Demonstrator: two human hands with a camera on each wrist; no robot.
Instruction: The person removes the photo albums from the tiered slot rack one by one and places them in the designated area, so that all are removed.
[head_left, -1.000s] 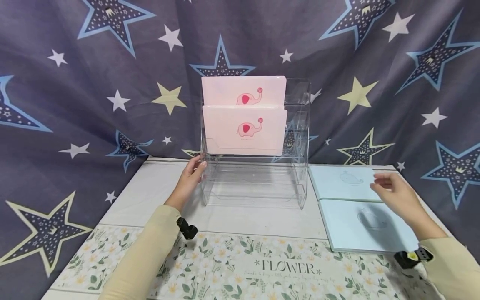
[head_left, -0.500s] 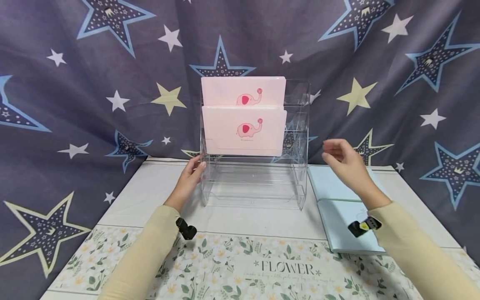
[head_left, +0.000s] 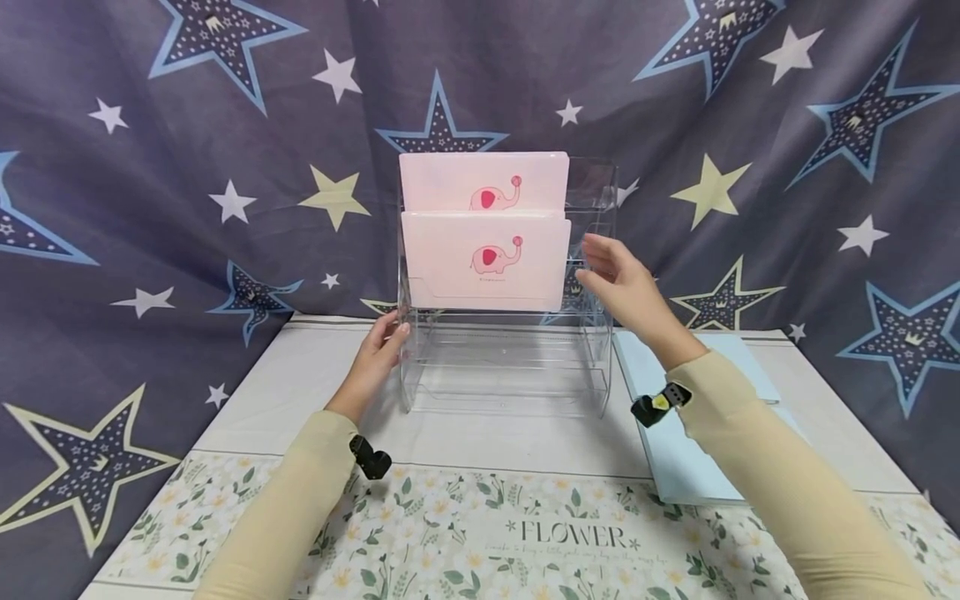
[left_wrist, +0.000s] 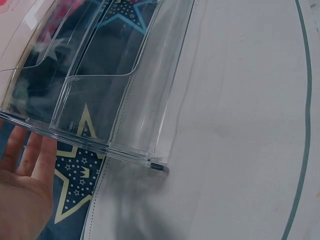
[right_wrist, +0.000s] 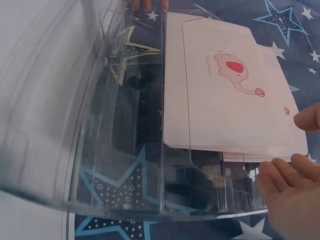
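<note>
Two pink notebooks, a front notebook (head_left: 457,258) and a back notebook (head_left: 442,179), each with a red elephant, stand in the upper tiers of a clear plastic rack (head_left: 510,392). They sit toward its left side. My left hand (head_left: 377,350) touches the rack's left side; in the left wrist view its fingers (left_wrist: 45,160) are straight against the side panel. My right hand (head_left: 626,283) is raised at the rack's right side, thumb apart from the fingers, holding nothing. In the right wrist view, its fingertips are close to the pink notebooks' edges; contact is unclear.
Light blue notebooks (head_left: 678,454) lie in two places on the table (head_left: 495,446), right of the rack, partly behind my right arm. A flower-print mat (head_left: 450,533) covers the near edge. A star-patterned curtain (head_left: 300,108) hangs behind the rack.
My right hand has moved left and upward from over the light blue notebooks to the rack's right side. My left hand stays on the rack, and the pink notebooks have not moved.
</note>
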